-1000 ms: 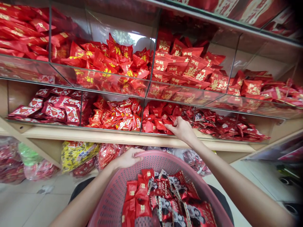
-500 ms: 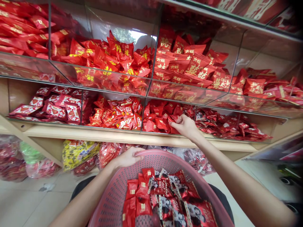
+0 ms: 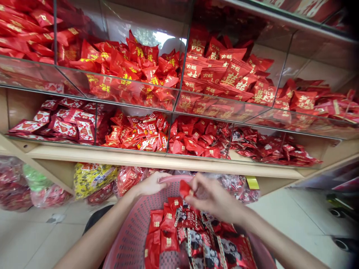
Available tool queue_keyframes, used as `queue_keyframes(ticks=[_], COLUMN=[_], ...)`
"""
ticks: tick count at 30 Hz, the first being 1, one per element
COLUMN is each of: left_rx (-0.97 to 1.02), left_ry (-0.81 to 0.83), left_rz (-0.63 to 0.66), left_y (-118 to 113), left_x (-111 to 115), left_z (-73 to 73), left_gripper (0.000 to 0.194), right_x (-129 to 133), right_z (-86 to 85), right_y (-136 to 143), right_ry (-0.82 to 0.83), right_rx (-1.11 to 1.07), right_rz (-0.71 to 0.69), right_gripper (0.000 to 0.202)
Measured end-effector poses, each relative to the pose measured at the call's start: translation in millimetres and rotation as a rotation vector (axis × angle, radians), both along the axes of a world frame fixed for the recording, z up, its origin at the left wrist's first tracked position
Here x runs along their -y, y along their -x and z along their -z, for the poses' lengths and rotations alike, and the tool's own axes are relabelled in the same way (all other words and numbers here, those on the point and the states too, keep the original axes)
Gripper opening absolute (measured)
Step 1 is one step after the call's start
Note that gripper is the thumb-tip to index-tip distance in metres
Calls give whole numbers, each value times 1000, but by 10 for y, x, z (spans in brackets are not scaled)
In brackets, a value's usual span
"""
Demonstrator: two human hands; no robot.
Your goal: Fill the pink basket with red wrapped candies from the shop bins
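My left hand (image 3: 153, 184) grips the far left rim of a pink plastic basket (image 3: 127, 233) with small holes in its wall. Over the basket, my right hand (image 3: 209, 194) pinches a small red candy packet (image 3: 185, 188), slightly blurred by motion. Inside lie plain red packets with gold characters (image 3: 169, 243) on the left. Beside them are red packets printed with black-and-white figures (image 3: 231, 248), lined in rows. Behind the basket, a lower shelf compartment holds loose red packets (image 3: 193, 144) like the one in my fingers.
Clear-fronted shelf bins hold heaps of red packets (image 3: 227, 73) above and heart-printed packets (image 3: 64, 127) lower left. A wooden shelf edge (image 3: 112, 157) runs across behind the basket. Under it are bagged sweets, one bag yellow (image 3: 94, 179). Pale tiles (image 3: 33, 239) cover the floor.
My right hand has come down from the lower shelf compartment to above the basket, bringing a red packet. My left hand stays on the rim.
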State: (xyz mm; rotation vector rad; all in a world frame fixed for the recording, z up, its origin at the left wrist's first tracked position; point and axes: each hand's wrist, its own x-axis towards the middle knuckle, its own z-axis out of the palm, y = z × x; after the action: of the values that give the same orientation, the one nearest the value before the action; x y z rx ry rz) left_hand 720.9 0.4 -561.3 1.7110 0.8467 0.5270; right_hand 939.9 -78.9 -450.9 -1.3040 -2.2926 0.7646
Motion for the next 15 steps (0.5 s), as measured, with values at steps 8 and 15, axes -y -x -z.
queue_keyframes(ticks=[8, 15], left_rx=[26, 21], left_ry=[-30, -54], left_rz=[0, 6], left_y=[12, 33], left_x=[9, 7], left_z=[29, 29], left_gripper=[37, 37], right_x=[86, 113], right_z=[767, 840], right_y=[445, 464], right_ry=[-170, -234], right_rx=[517, 598], right_rz=[-341, -316], right_gripper=[24, 30])
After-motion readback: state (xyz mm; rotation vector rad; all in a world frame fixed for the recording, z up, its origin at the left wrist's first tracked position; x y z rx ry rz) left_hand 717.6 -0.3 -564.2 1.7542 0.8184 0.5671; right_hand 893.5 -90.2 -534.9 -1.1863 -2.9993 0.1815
